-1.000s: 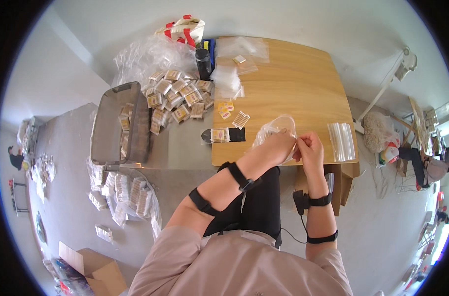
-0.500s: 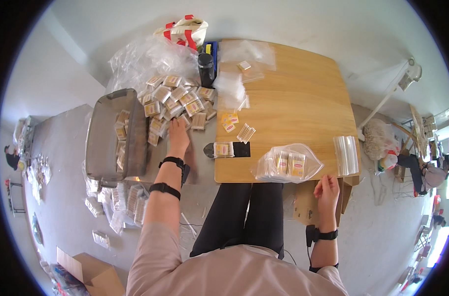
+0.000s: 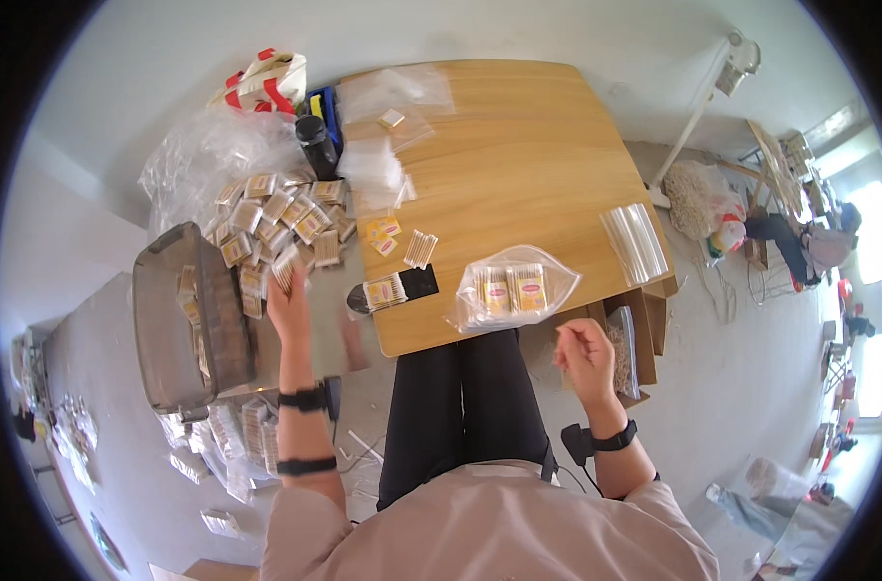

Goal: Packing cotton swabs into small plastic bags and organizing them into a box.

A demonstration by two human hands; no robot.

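Counter (image 3: 509, 174): big, brown wood, in front of the person's legs.
Bin (image 3: 150, 334): gray and see-through, off to the left of the counter. Some packs are inside it.
Heap (image 3: 276, 208): lots of small packs of sticks, piled every which way between the bin and the counter.
Bag (image 3: 563, 281): clear, lying on the counter close to the near edge. Its long side runs left to right, and its narrow end points right. Packs are inside; two in front show yellow labels, side by side, with their sticks running away from the person.
Strips (image 3: 634, 242): clear, long and thin, on the right side of the counter. They run from near to far, with the far ends leaning left.
Left hand (image 3: 288, 305): reached out at the near side of the heap, arm almost straight. The fingers are closed around a pack.
Right hand (image 3: 588, 353): up by the near edge, right of the bag, elbow bent. The fingers are loosely curled and partly open, with nothing to be seen in them.
Pack (image 3: 285, 267): at the left fingertips, a bit blurry. Its sticks point mostly away from the person.
Cards (image 3: 383, 232): small and yellow, on the left of the counter.
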